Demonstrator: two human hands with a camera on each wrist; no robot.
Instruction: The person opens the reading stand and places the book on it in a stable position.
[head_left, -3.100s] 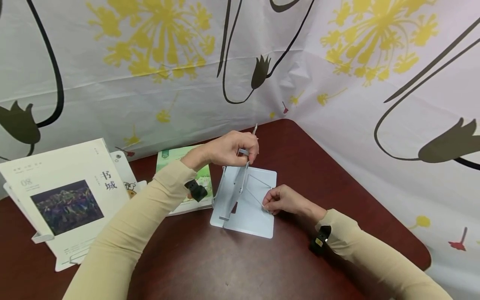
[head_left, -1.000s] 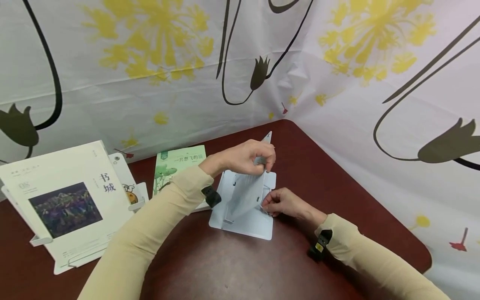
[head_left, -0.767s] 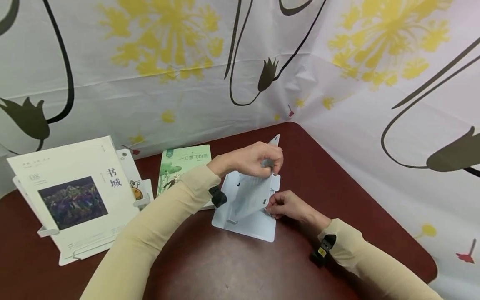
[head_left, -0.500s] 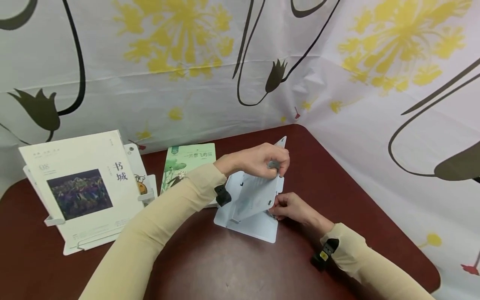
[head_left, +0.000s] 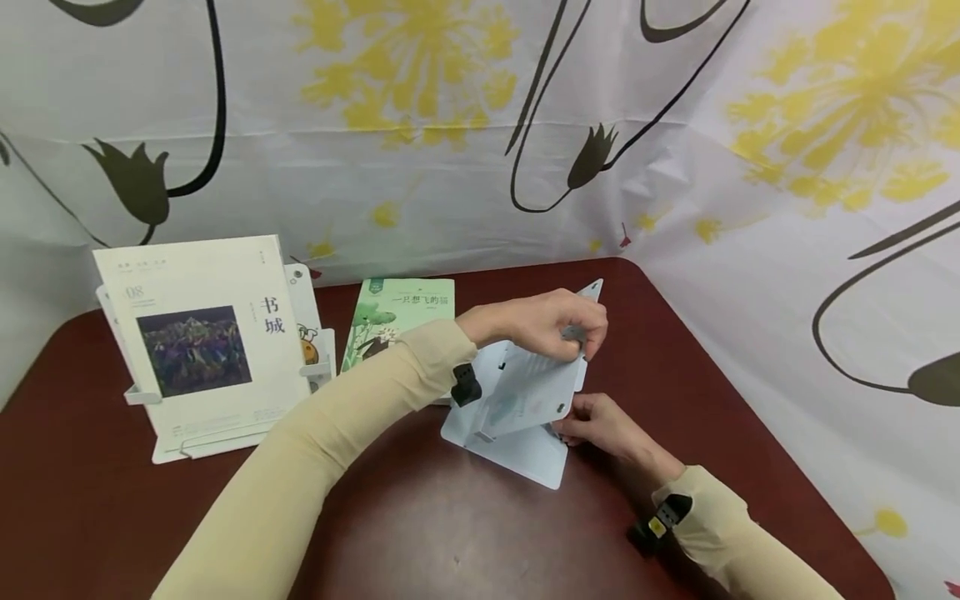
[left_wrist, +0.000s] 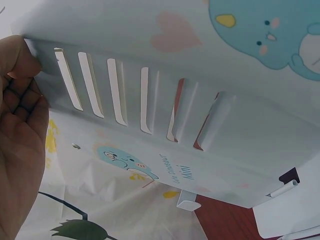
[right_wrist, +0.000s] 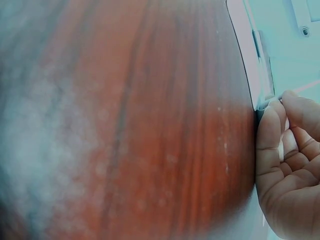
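A pale metal book stand stands on the table, with a flat base plate (head_left: 528, 457) and a hinged back panel (head_left: 534, 385) leaning up to the right over it. My left hand (head_left: 558, 323) grips the panel's upper part, fingers curled at its edge. In the left wrist view, that hand (left_wrist: 22, 135) holds the panel beside a row of slots; a blue cartoon dinosaur (left_wrist: 125, 161) is printed on it. My right hand (head_left: 600, 427) is low at the base's right edge. The right wrist view shows its thumb and forefinger pinching a thin wire (right_wrist: 307, 86) close above the tabletop.
At the left, a white magazine (head_left: 198, 350) leans on another stand (head_left: 306, 304), held by side clips and a front wire. A green book (head_left: 408, 310) lies behind my left forearm. A patterned cloth (head_left: 435, 200) hangs behind the dark red table (head_left: 420, 533).
My left hand has swung the back panel rightward from nearly edge-on, so its printed face now shows. The right hand stays at the base's right edge. The head view has turned left.
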